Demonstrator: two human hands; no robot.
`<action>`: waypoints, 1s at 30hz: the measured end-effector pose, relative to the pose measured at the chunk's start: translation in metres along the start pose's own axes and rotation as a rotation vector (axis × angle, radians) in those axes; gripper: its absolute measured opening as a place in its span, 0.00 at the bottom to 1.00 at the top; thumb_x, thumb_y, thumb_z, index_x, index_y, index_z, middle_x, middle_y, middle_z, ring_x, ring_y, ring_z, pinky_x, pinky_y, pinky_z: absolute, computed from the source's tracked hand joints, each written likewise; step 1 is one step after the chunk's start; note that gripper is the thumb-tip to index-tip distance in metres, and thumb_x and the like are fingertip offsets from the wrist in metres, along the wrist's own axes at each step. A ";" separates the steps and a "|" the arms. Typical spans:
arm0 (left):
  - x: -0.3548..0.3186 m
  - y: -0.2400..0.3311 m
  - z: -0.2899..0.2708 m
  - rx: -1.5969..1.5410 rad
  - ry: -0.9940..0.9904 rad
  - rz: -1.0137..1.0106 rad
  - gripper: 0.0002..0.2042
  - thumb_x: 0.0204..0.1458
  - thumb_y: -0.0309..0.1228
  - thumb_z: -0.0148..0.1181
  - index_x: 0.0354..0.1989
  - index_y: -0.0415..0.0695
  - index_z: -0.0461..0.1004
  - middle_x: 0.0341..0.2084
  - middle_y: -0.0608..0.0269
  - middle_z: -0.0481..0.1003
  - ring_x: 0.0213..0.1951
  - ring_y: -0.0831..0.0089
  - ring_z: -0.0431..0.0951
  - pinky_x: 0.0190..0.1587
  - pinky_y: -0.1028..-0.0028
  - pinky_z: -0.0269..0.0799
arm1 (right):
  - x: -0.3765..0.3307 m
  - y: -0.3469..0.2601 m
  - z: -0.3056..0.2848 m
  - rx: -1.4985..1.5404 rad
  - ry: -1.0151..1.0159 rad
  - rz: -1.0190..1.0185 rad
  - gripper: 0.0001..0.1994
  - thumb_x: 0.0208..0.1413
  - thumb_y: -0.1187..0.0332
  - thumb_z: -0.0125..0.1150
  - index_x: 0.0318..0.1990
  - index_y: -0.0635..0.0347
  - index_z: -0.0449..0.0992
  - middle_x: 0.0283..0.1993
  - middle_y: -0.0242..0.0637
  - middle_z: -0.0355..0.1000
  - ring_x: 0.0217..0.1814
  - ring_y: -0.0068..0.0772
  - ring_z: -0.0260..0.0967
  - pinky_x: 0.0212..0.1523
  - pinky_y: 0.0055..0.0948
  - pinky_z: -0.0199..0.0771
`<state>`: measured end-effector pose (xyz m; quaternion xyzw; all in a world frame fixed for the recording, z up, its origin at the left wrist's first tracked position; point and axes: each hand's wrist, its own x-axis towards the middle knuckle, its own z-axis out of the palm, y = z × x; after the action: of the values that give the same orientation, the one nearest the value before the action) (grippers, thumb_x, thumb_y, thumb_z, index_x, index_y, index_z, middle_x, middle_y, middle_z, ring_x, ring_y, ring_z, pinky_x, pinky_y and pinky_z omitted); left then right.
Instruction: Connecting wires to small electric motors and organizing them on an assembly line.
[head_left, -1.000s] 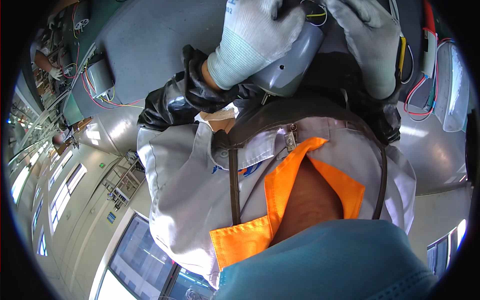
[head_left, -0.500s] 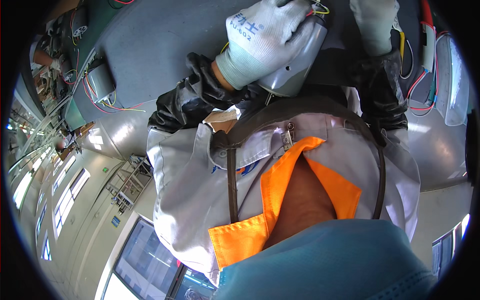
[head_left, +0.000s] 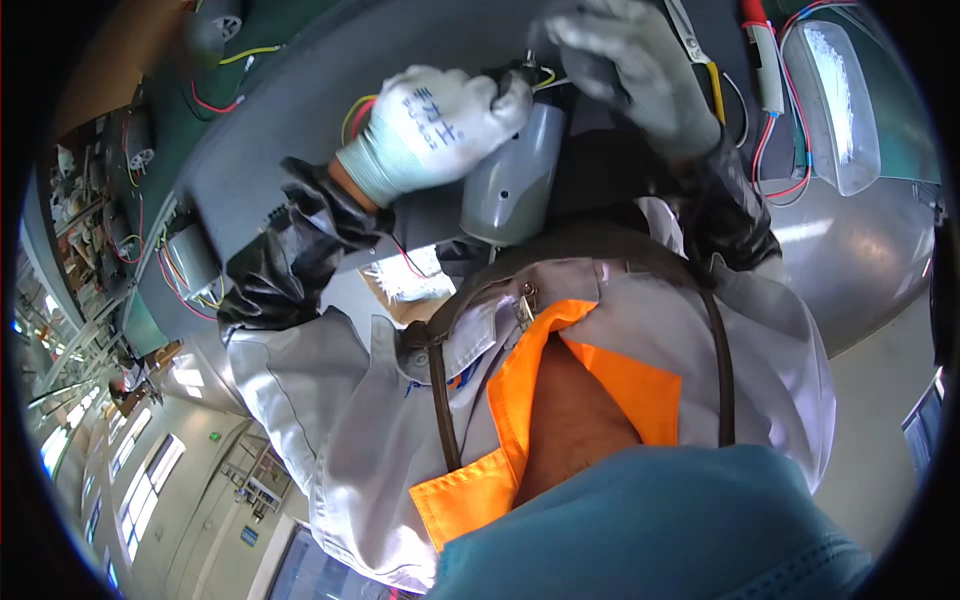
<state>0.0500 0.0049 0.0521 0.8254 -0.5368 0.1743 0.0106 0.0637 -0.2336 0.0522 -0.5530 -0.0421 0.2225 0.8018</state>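
A grey cylindrical motor [head_left: 510, 185] lies on the dark worktop in front of my body, its shaft end pointing away from me. My left hand [head_left: 435, 125], in a white glove, is at the motor's far end with its fingers closed. Red and yellow wires [head_left: 358, 112] come out beside that hand's wrist, and a yellow loop shows past its fingertips, so the wires run through its grip. My gloved right hand [head_left: 630, 75] hovers just right of the motor's shaft. Motion smears its fingers, and I cannot make out whether they hold anything.
More motors with loose wires stand at the left, one near the worktop edge [head_left: 190, 255]. On the right are a yellow-handled metal cutter [head_left: 716, 90], a red-and-white handled tool [head_left: 766, 70] on wires, and a clear plastic tray [head_left: 868, 150]. An open carton [head_left: 385, 300] sits below the edge.
The motor and my left hand appear lower and farther left as the view shifts. My right hand has come in from the right toward the motor's shaft end.
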 end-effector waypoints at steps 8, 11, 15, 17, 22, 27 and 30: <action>0.003 0.020 -0.012 0.067 -0.133 -0.161 0.16 0.48 0.33 0.60 0.45 0.41 0.76 0.18 0.67 0.72 0.19 0.72 0.78 0.20 0.70 0.72 | 0.030 -0.008 0.004 -0.237 0.033 -0.142 0.08 0.65 0.69 0.61 0.42 0.66 0.81 0.30 0.32 0.78 0.29 0.21 0.75 0.32 0.21 0.72; 0.002 0.017 -0.020 -0.038 -0.087 -0.306 0.16 0.53 0.43 0.65 0.44 0.47 0.78 0.24 0.64 0.75 0.24 0.67 0.80 0.24 0.67 0.74 | -0.033 -0.011 -0.041 -1.452 0.514 -0.515 0.14 0.65 0.69 0.61 0.53 0.67 0.79 0.42 0.36 0.80 0.41 0.23 0.77 0.43 0.23 0.75; 0.011 -0.001 -0.013 -0.284 0.123 -0.341 0.18 0.53 0.43 0.68 0.46 0.45 0.79 0.35 0.56 0.77 0.37 0.58 0.80 0.40 0.62 0.76 | -0.099 0.045 -0.075 -1.718 0.566 -0.174 0.22 0.60 0.70 0.60 0.63 0.54 0.74 0.56 0.52 0.74 0.54 0.55 0.74 0.54 0.45 0.75; 0.024 -0.011 -0.010 -0.546 0.143 -0.315 0.11 0.56 0.34 0.67 0.41 0.39 0.80 0.36 0.51 0.77 0.42 0.53 0.78 0.46 0.59 0.74 | -0.130 0.055 -0.075 -1.672 0.496 -0.272 0.25 0.59 0.75 0.58 0.65 0.55 0.72 0.59 0.55 0.72 0.57 0.59 0.71 0.58 0.46 0.73; 0.025 -0.034 -0.031 -1.434 -0.124 -0.795 0.17 0.64 0.37 0.60 0.48 0.32 0.78 0.40 0.65 0.79 0.41 0.81 0.75 0.43 0.77 0.73 | -0.171 0.066 -0.064 -1.697 0.416 0.087 0.38 0.52 0.84 0.58 0.72 0.50 0.63 0.66 0.59 0.66 0.62 0.63 0.69 0.62 0.49 0.70; -0.006 -0.073 0.059 -1.425 0.334 -0.288 0.25 0.67 0.43 0.54 0.61 0.32 0.72 0.53 0.55 0.78 0.55 0.72 0.76 0.62 0.73 0.68 | -0.173 0.035 -0.105 -0.417 0.401 0.192 0.33 0.57 0.84 0.57 0.72 0.65 0.62 0.59 0.38 0.71 0.51 0.26 0.73 0.46 0.25 0.76; -0.003 -0.067 0.077 -1.367 0.458 -0.150 0.24 0.69 0.43 0.52 0.60 0.33 0.73 0.63 0.44 0.72 0.66 0.58 0.70 0.71 0.64 0.59 | -0.135 0.022 -0.103 -0.457 0.144 0.116 0.31 0.62 0.76 0.61 0.72 0.68 0.60 0.50 0.36 0.74 0.43 0.23 0.73 0.44 0.22 0.72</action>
<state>0.1302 0.0202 -0.0100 0.6118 -0.4519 -0.0332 0.6484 -0.0317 -0.3712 0.0163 -0.7359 -0.0022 0.2126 0.6428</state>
